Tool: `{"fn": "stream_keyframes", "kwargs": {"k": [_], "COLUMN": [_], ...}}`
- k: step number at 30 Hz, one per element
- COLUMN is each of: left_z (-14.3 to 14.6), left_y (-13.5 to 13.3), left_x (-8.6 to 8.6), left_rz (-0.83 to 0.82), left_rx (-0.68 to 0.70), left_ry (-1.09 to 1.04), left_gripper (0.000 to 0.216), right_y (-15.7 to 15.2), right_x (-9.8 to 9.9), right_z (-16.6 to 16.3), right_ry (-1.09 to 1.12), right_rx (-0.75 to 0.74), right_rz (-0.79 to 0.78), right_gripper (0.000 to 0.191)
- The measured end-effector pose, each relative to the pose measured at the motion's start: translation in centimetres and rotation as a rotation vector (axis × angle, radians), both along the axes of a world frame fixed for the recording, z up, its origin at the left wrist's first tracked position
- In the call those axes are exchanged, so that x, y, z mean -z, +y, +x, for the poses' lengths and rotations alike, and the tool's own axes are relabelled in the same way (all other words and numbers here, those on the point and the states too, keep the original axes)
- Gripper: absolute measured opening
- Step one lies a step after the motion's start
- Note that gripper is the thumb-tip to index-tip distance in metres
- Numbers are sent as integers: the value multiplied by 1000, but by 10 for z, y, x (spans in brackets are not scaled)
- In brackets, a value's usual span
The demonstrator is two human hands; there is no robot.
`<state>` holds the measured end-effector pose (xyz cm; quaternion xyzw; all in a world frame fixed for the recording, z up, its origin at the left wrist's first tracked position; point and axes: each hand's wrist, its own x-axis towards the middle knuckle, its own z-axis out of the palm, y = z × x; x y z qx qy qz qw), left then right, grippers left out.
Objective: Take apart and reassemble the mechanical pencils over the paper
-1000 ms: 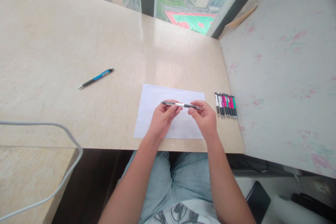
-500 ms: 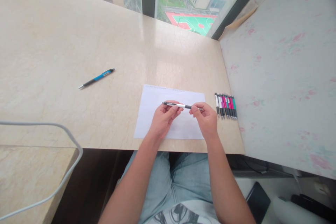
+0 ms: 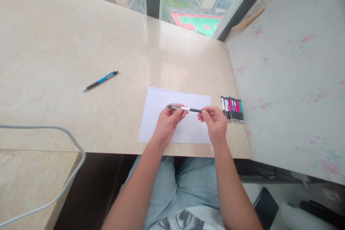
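Observation:
A white and black pen (image 3: pixel 185 108) lies nearly level between my two hands, above a sheet of white paper (image 3: pixel 155 122). My left hand (image 3: pixel 168 120) is closed on its clip end, the thumb pressing along the white barrel. At the other end, my right hand (image 3: pixel 215 122) pinches the pen near its tip; the tip itself is hidden by the fingers. Faint writing runs along the paper's top edge.
A blue and black pen (image 3: pixel 100 81) rests on the stone-topped desk (image 3: pixel 113 43) to the left. Several pens (image 3: pixel 232 109) stand in a tight row by the papered wall (image 3: pixel 285 90). A grey cable (image 3: pixel 72 140) loops over the near left corner.
My right hand has slid a little to the right along the pen toward its tip, uncovering more of the black grip. My left hand and the pen hold their place.

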<state>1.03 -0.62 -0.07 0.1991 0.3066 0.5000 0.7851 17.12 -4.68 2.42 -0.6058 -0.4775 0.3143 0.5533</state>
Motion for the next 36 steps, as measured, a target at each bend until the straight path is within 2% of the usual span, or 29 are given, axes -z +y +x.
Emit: {"fn": "stream_keyframes", "kwargs": {"k": [5, 11, 19, 22, 25, 29, 36], "left_z": [0, -1, 0, 0, -1, -2, -1], "left_y": [0, 0, 1, 1, 1, 1, -1], "left_x": [0, 2, 0, 1, 2, 3, 0], "left_rz": [-4, -3, -18, -30, -49, -36, 92], "left_rx": [4, 8, 12, 9, 9, 29, -76], "left_ry": [4, 0, 10, -11, -26, 0, 100], "left_gripper": [23, 23, 22, 24, 25, 24, 25], "right_y": [0, -1, 3, 3, 2, 0, 5], "right_x": [1, 5, 2, 2, 4, 11, 19], "right_z": [-2, -3, -5, -6, -7, -12, -36], "right_ry": [-38, -23, -93, -46, 7, 57, 246], "right_rx": [68, 16, 68, 31, 2, 67, 160], "right_rz": [-11, 6, -16, 21, 22, 12, 47], "right_gripper": [20, 23, 28, 22, 24, 23, 25]}}
